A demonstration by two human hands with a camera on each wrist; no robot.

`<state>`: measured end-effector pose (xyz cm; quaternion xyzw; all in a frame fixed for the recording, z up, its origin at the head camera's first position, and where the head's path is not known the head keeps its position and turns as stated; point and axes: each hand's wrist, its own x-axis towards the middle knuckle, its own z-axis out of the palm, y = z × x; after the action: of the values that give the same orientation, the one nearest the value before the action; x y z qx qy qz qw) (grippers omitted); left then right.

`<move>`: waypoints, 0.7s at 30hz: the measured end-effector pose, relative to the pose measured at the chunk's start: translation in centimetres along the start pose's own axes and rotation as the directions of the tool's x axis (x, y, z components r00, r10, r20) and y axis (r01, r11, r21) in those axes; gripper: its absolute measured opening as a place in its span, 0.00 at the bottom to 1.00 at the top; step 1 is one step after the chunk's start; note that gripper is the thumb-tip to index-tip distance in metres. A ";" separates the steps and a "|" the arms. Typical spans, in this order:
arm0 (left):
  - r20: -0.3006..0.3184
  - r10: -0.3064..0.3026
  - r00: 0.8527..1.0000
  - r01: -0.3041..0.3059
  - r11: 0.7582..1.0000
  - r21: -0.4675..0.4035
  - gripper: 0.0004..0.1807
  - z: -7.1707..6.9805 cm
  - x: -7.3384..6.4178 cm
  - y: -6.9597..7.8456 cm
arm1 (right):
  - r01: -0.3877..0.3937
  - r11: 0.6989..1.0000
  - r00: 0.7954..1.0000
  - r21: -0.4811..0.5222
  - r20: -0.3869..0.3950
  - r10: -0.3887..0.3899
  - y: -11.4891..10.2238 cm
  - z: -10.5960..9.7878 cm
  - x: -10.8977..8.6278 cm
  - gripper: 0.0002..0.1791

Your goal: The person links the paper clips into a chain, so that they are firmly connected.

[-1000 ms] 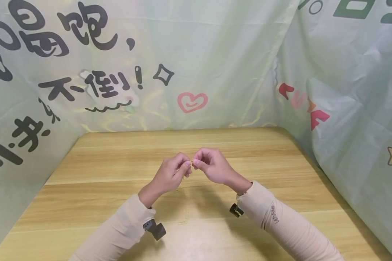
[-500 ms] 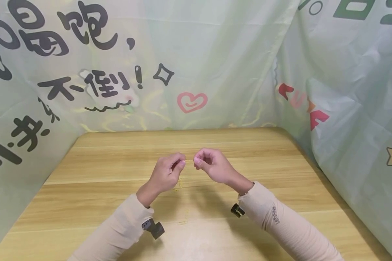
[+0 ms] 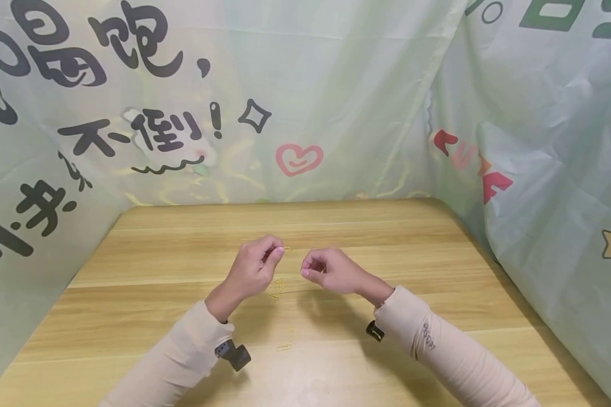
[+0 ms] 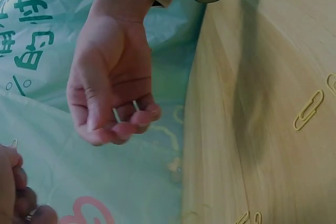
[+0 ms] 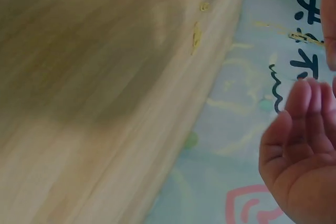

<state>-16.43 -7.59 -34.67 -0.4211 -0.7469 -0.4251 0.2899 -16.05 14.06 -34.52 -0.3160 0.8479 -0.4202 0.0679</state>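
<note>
Nearest on the worktop [image 3: 336,367], a yellow paper clip [image 3: 284,348] is lying flat, with a fainter clip [image 3: 292,330] sitting just beyond it. Farther in, a loose group of yellow paper clips [image 3: 280,286] is resting beside the left hand [image 3: 252,268]. That hand is pinching the held clip [image 3: 287,249] between thumb and forefinger above the worktop, one end pointing toward the right hand [image 3: 336,272]. The right hand is hanging well apart, its fingers curling loosely with nothing showing between them. A second ago the hands were meeting at the clip; now a plain gap is separating them, so the left hand alone is carrying it and the right is no longer touching it. Any link to another clip is staying too small to tell. The left wrist view is showing what the head view is hiding: the right hand's palm side, no clip appearing there; it is also showing the wire loops of a loose clip [image 4: 308,110] far more plainly. The right wrist view is catching the held clip, blurred, against the printed cloth [image 3: 346,102], which is hanging farthest back behind the worktop.
</note>
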 end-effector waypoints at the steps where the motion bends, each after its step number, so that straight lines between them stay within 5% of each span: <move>1: 0.010 -0.006 1.000 0.006 1.000 0.006 0.04 0.0 0.0 0.0 | 0.005 1.000 1.000 -0.016 0.029 -0.004 0.0 0.1 0.0 0.03; 12: 0.102 -0.061 0.993 0.059 0.998 0.021 0.05 -0.5 0.1 0.2 | 0.061 0.992 0.972 -0.106 0.232 -0.035 1.2 2.0 -0.4 0.02; 21: 0.128 -0.120 0.984 0.117 0.993 0.029 0.04 -0.9 0.1 0.0 | 0.057 0.982 0.924 -0.182 0.381 0.017 1.2 3.5 -0.8 0.09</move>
<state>-16.44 -8.33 -34.21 -0.3995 -0.7924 -0.4054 0.2194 -14.72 12.75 -37.77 -0.4054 0.8514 -0.2686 0.1964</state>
